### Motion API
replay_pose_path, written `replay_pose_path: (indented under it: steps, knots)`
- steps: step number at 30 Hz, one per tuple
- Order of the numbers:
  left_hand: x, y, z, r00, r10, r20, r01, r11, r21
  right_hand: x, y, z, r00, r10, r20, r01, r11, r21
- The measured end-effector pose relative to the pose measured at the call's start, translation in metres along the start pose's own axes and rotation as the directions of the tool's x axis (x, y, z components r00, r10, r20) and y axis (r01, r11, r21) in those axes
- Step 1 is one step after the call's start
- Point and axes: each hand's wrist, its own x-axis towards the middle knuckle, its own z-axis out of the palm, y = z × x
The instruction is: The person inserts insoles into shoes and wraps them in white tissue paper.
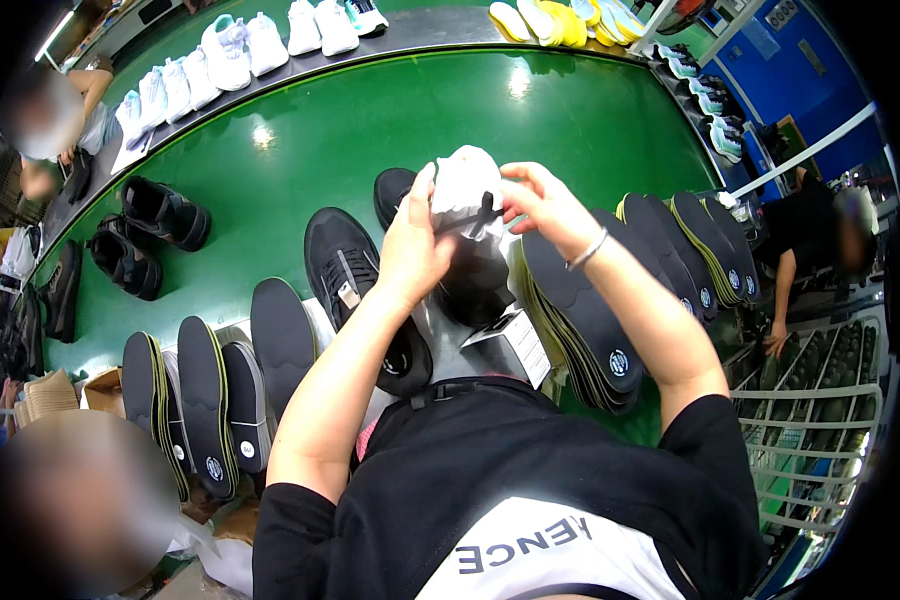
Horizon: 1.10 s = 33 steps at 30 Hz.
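A wad of crumpled white paper (467,180) stands up above a black shoe (475,280) in front of me. My left hand (417,245) is closed around the wad's left side. From the right, my right hand (548,208) curls its fingers against the paper's edge, beside a narrow black strip (485,212) that crosses it. Part of the shoe is in shadow, and I cannot tell whether the paper sits inside it. Left of my left hand lies another black shoe (340,260) with laces and a small tag. A further black shoe (394,190) shows partly behind that hand.
Stacks of black insoles stand at left (205,400) and right (590,310) along the near edge of the green table (370,120). A white printed box (515,345) sits near my waist. Black shoes (165,212) lie farther left; white shoes (225,55) line the far shelf. Other people are at both sides.
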Motion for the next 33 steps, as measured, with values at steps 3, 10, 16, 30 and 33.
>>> replay_pose_path:
  steps: [3,10,16,30,33]
  knots:
    - [-0.001,-0.001,0.004,0.969,0.203,-0.139,-0.182,0.972,0.151,-0.021,0.016,0.011,0.903,-0.423,-0.072,0.389,0.879,-0.277]
    - [0.006,0.018,0.0,0.885,0.438,-0.161,-0.369,0.868,0.334,-0.03,0.026,0.032,0.663,-0.744,-0.081,0.416,0.456,-0.787]
    - [0.008,0.027,-0.014,0.898,0.427,-0.109,-0.398,0.892,0.215,-0.029,0.02,0.03,0.821,-0.568,-0.051,0.441,0.689,-0.575]
    - [-0.021,0.031,-0.012,0.954,0.27,0.133,-0.245,0.953,-0.18,-0.039,-0.005,-0.004,0.927,-0.375,0.026,0.36,0.866,-0.349]
    - [-0.028,0.033,-0.013,0.935,0.289,0.203,-0.258,0.951,-0.169,-0.029,-0.003,-0.007,0.912,-0.405,0.06,0.399,0.846,-0.352]
